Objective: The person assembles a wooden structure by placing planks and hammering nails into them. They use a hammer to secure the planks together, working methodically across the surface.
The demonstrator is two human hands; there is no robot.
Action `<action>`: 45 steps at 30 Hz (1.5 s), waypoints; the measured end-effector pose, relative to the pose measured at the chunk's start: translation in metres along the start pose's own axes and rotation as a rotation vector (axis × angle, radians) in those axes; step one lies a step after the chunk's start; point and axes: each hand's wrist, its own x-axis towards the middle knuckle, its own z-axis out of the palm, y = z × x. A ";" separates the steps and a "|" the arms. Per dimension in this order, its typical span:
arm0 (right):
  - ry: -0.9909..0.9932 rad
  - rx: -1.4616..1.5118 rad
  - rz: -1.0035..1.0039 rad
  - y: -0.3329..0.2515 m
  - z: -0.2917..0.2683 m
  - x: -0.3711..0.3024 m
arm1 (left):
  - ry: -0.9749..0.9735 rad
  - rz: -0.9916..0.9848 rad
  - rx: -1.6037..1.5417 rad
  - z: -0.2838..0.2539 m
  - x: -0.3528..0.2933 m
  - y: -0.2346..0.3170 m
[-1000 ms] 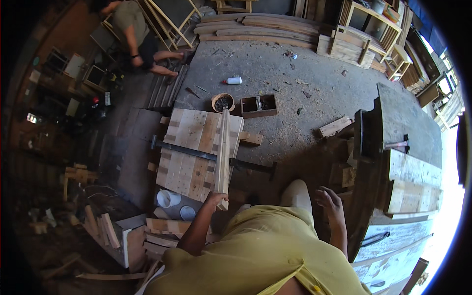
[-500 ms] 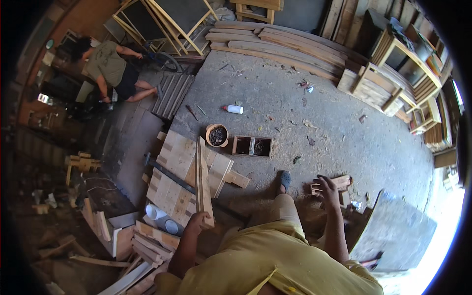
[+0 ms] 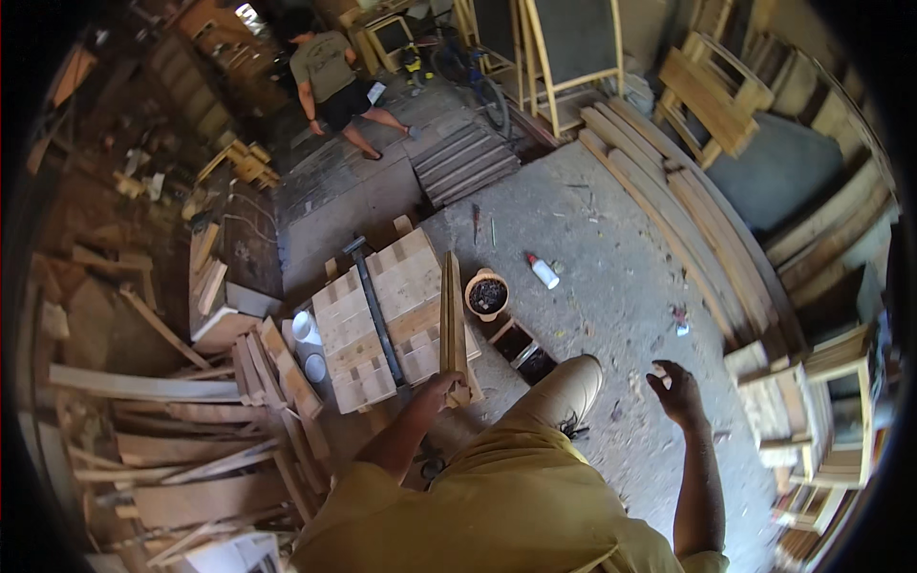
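Note:
My left hand (image 3: 441,390) is closed round the near end of long, narrow wooden strips (image 3: 452,320). They point away from me, beside the right edge of a broad block of pale timber pieces (image 3: 406,277). A dark metal bar clamp (image 3: 375,310) lies across that block. Out to the right, my right hand (image 3: 680,393) hangs over the concrete floor with fingers bent and apart, holding nothing. Just past the strips stand a round orange tub (image 3: 486,294) of small dark pieces and a wooden box (image 3: 521,350) with two compartments, partly hidden by my leg.
A white bottle with a red cap (image 3: 542,271) lies on the floor. Loose offcuts (image 3: 191,420) are heaped at the left, near white cylinders (image 3: 306,328). Long boards (image 3: 688,210) lie along the right. Another person (image 3: 330,81) stands at the far left near a bicycle (image 3: 487,95).
My view has swung left, and my legs have shifted. The strips stay in my left hand. My right hand has moved away from the wood pieces beside it. The other person has turned and stepped.

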 end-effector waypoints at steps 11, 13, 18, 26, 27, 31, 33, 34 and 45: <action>-0.056 0.704 0.006 0.080 -0.018 0.175 | -0.051 -0.016 -0.618 0.146 0.234 0.161; -0.101 0.637 0.253 0.140 -0.013 0.209 | -0.010 -0.122 -0.477 0.164 0.224 0.214; -0.152 0.421 0.403 0.233 -0.057 0.361 | 0.114 -0.097 -0.611 0.182 0.212 0.264; -0.316 -0.068 0.274 0.344 -0.095 0.678 | 0.187 -0.116 -0.519 0.244 0.274 0.309; -0.320 -0.153 0.255 0.357 -0.104 0.725 | 0.120 -0.083 -0.570 0.254 0.267 0.328; -0.291 -0.571 -0.023 0.371 -0.168 0.957 | 0.145 -0.099 -0.773 0.285 0.249 0.361; -0.172 -0.865 -0.217 0.346 -0.213 1.096 | 0.160 -0.015 -0.590 0.282 0.252 0.396; -0.111 -1.032 -0.281 0.315 -0.232 1.168 | 0.250 -0.016 -0.552 0.282 0.256 0.417; -0.831 -0.310 -1.143 -0.280 0.133 1.282 | 0.463 0.065 0.158 0.162 0.297 0.553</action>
